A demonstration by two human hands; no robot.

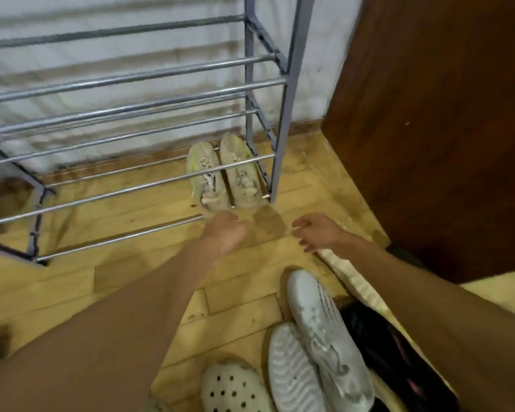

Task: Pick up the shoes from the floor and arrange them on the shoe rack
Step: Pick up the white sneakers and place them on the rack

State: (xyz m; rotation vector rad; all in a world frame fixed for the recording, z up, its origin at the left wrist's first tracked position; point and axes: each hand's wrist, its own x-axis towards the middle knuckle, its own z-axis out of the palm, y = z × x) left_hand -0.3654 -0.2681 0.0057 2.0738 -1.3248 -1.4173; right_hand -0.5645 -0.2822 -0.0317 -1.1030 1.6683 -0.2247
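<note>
Currently: shoe rack (280,144), grey posts and metal bars, against the wall. Lowest tier, right end: pair of beige sneakers (244,179), toes inward, heels at the front bar. Left hand (226,233) near the heels, right hand (318,233) beside it; both loosely curled, holding nothing. Floor (131,278), near right: white sneaker (324,328), upturned white shoe (292,370), perforated clog (232,388) and black shoe (378,346), crowded together. Brown wooden panel (443,129) closes the right side. Shoe markings too blurred to read. Open boards lie left of the arms.

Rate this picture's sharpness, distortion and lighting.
Head view: motion blur smears the shoe rack bars and both the left hand and right hand; the wide-angle lens bows the rails; light is soft and even, without glare; the beige sneakers are fairly readable.
</note>
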